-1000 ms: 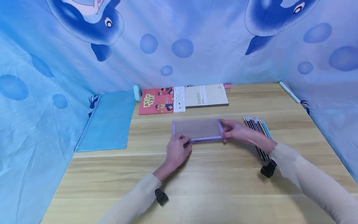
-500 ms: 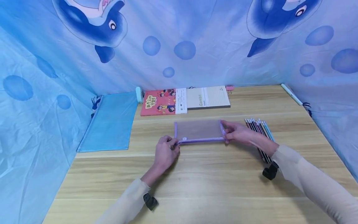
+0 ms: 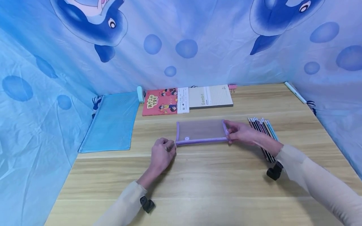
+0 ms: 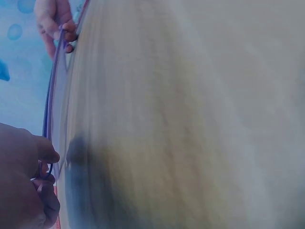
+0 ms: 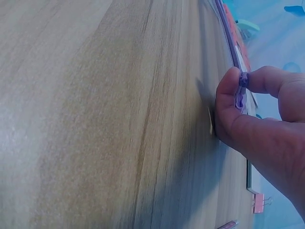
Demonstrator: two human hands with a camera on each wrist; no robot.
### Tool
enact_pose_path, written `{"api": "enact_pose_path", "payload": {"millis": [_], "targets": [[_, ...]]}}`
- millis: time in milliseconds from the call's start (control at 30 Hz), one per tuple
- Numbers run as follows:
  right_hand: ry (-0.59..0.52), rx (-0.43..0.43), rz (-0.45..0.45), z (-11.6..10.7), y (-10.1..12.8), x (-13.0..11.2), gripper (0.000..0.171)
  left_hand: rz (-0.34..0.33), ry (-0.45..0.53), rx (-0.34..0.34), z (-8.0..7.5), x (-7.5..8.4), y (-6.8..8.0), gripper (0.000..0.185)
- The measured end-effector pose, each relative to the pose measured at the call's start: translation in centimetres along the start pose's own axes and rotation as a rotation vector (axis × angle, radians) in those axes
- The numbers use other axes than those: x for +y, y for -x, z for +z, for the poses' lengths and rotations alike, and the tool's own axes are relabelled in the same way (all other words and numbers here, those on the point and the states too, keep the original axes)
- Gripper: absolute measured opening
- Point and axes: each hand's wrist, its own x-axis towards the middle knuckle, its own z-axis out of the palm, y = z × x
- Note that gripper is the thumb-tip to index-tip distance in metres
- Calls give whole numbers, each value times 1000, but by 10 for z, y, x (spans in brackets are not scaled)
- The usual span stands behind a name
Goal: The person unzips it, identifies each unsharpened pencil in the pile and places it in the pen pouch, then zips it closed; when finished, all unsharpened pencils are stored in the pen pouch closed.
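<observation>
A see-through mesh zip pouch with purple edging lies in the middle of the table, its zipped edge towards me. At the pouch's near left corner my left hand pinches a small dark loop, which looks like the zipper pull, between thumb and finger; the left wrist view shows the loop at the fingertips. My right hand grips the pouch's right end, and in the right wrist view its thumb and finger pinch the purple edge. The pouch's near right corner is partly hidden by those fingers.
Several pencils lie in a bundle under and beside my right forearm. Behind the pouch are a red book and a notebook. A blue mesh folder lies left, with a light-blue stapler-like object nearby. A pen lies back right.
My left hand has slid leftward along the pouch's near edge, from about a third of the way in to the left corner. The right hand has kept its hold on the right end.
</observation>
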Motion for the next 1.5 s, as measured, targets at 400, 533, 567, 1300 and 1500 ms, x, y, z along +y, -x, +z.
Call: {"api": "enact_pose_path", "payload": {"millis": [400,533,567,1300,1500], "targets": [[57,-27,-5,2,0,-2,91,22,8,-81,-2,-3,5,25],[78,-45,-4,-1,-1,-6,91,8,-11,-80,-2,-3,5,29],[83,-47,2,-1,0,-8,91,7,-14,-81,-2,-3,5,29],[413,-90,-109,-3,-8,-20,80,281,-130,-601,23,51,-46,67],[463,-93,-132,-4,-9,-22,76,302,-71,-668,25,55,-50,58]]}}
